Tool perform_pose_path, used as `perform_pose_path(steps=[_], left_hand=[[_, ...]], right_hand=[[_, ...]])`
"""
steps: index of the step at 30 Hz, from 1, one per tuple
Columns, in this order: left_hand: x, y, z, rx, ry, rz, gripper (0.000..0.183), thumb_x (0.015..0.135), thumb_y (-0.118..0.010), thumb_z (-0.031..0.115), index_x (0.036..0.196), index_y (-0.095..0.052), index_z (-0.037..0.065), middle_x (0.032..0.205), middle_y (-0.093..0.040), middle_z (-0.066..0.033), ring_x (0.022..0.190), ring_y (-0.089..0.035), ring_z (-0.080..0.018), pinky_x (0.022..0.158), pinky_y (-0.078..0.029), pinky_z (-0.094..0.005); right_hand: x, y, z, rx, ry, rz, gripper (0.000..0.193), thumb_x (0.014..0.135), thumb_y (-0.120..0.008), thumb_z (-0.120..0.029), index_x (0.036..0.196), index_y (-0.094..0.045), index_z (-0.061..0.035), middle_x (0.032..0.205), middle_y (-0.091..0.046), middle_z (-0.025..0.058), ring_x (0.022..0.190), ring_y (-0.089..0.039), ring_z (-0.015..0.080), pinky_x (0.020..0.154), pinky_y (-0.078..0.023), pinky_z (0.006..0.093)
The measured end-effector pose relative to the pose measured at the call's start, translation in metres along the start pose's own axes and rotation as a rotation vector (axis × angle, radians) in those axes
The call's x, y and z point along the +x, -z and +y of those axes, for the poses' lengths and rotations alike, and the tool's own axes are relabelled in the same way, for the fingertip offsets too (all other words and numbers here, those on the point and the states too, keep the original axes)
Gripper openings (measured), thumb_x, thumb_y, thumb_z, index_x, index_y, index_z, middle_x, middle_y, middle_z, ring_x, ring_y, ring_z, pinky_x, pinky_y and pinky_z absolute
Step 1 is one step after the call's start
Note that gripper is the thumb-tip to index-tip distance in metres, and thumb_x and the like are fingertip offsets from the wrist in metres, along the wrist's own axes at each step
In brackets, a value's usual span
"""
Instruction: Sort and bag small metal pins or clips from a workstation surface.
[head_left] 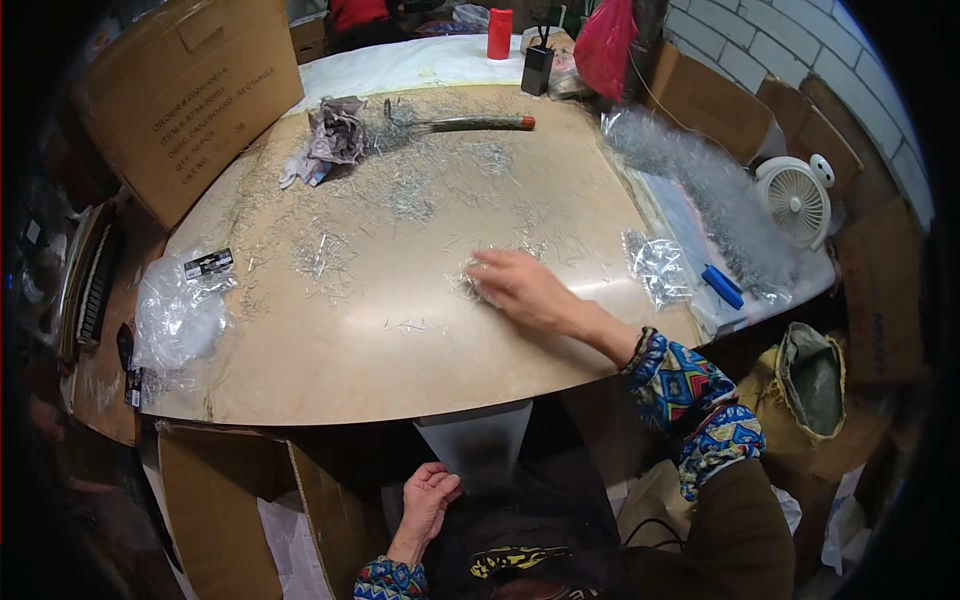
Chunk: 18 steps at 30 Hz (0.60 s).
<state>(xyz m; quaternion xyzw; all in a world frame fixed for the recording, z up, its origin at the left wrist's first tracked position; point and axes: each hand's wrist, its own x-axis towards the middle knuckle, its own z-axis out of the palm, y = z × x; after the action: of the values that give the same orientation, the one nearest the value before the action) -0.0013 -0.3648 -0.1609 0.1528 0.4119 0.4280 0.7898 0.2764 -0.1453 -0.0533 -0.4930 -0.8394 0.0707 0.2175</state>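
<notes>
Worn on my head, the left fisheye looks down and ahead over the desk [300, 380], close above my left hand [427, 497] and right hand [525, 288], seeing past the desk's far edge to the wall [790, 50].

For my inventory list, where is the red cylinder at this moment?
In the head view, the red cylinder stands at the top, slightly right of centre, on the white covering, left of the black holder.

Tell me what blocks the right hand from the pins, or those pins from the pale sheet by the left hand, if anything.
Nothing visible blocks the right hand from the pins at its fingers. Toward the pale sheet, only the near edge of the table intervenes.
</notes>
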Motion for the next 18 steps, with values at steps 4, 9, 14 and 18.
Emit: perform_pose_path(steps=[4,9,14,18], left_hand=[[0.004,0.001,-0.004,-0.055,0.071,-0.06,0.016,0.086,-0.065,0.004,0.1,-0.057,0.002,0.092,-0.066,-0.0063,0.082,-0.065,-0.0136,0.073,-0.056,-0.0265],[0.004,0.021,-0.017,-0.137,0.143,-0.141,0.015,0.089,-0.062,0.008,0.101,-0.06,-0.001,0.094,-0.066,-0.0061,0.083,-0.064,-0.0132,0.075,-0.054,-0.025],[0.0,-0.009,-0.011,-0.328,0.27,-0.253,0.037,0.092,-0.06,0.021,0.123,-0.051,0.003,0.12,-0.06,-0.0123,0.11,-0.059,-0.0261,0.095,-0.049,-0.0462],[-0.001,0.006,-0.026,-0.319,0.309,-0.287,0.049,0.089,-0.062,0.033,0.13,-0.048,0.01,0.135,-0.048,-0.0155,0.123,-0.048,-0.0353,0.096,-0.045,-0.0548]], right_hand=[[-0.011,0.006,0.039,0.049,-0.068,0.232,0.029,0.091,-0.053,-0.012,0.117,-0.061,-0.0015,0.121,-0.059,0.021,0.115,-0.055,0.0328,0.1,-0.041,0.039],[-0.012,0.024,0.025,0.643,-0.485,0.224,0.03,0.094,-0.053,-0.018,0.118,-0.062,-0.0011,0.117,-0.062,0.0208,0.112,-0.058,0.0299,0.096,-0.045,0.0359],[0.003,-0.013,0.023,-0.041,-0.103,0.12,0.054,0.091,-0.051,-0.05,0.132,-0.052,-0.0143,0.137,-0.045,0.0239,0.132,-0.037,0.0402,0.109,-0.029,0.0452],[0.028,-0.04,-0.033,-0.013,0.074,-0.016,0.058,0.09,-0.048,-0.056,0.136,-0.048,-0.0218,0.147,-0.032,0.0198,0.137,-0.024,0.0424,0.113,-0.017,0.0516]])
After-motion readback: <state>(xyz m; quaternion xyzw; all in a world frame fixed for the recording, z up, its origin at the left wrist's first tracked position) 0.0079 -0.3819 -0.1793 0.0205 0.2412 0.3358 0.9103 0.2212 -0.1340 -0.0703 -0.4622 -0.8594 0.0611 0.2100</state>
